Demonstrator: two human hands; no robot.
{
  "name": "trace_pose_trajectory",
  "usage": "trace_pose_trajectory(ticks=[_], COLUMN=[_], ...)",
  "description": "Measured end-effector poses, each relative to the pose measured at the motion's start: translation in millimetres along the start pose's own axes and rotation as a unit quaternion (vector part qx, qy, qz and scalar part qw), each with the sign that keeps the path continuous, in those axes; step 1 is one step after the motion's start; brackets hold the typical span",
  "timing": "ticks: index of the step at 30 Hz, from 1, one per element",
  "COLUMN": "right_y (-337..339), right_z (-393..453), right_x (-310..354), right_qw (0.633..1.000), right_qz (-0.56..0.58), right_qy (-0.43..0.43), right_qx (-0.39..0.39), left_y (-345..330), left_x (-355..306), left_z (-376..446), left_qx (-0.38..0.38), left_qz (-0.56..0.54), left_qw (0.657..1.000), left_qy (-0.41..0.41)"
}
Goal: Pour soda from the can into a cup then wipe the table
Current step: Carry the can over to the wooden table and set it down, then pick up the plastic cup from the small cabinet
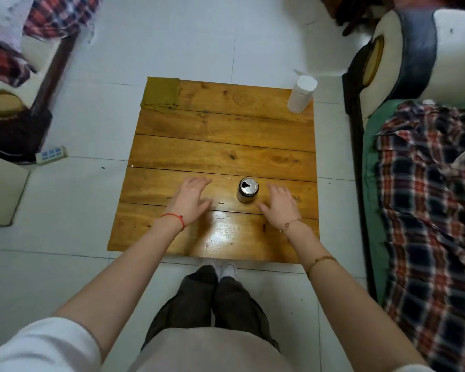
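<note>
An opened dark soda can (247, 190) stands upright on the low wooden table (220, 146), near its front. My left hand (191, 200) hovers flat to the can's left, fingers apart and holding nothing. Just right of the can is my right hand (279, 204), also spread and apart from it. A stack of white paper cups (302, 93) stands upside down at the table's far right corner. A folded olive-green cloth (161, 93) lies on the far left corner.
White tiled floor (172, 44) surrounds the table. A sofa with a plaid blanket (430, 210) runs along the right. Dark furniture with plaid fabric (51, 20) and a power strip (51, 154) sit at the left. My legs and feet (220, 291) stand at the table's near edge.
</note>
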State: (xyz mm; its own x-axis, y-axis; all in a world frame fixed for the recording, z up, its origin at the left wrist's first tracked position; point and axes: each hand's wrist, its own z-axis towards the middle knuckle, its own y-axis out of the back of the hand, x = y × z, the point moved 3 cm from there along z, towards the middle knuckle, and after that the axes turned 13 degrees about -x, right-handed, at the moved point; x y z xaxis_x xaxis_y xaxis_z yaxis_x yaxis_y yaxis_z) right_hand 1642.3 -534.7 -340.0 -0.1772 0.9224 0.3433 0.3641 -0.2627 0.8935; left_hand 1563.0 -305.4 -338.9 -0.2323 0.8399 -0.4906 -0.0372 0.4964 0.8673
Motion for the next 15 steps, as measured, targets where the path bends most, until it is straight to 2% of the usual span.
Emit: trace_pose_trajectory(ticks=[9,15], right_y=[52,74], right_z=[-43,-64], right_x=[65,107], right_qw=[0.992,0.981], right_qz=[0.008,0.021], right_qy=[0.109,0.175], right_qx=[-0.066,-0.08], left_y=[95,142], left_x=[-13,-8], left_z=[-55,-106], left_qx=[-0.078,-0.128], left_qz=[0.026,0.014], left_qw=[0.997,0.991], left_qy=[0.001,0.034])
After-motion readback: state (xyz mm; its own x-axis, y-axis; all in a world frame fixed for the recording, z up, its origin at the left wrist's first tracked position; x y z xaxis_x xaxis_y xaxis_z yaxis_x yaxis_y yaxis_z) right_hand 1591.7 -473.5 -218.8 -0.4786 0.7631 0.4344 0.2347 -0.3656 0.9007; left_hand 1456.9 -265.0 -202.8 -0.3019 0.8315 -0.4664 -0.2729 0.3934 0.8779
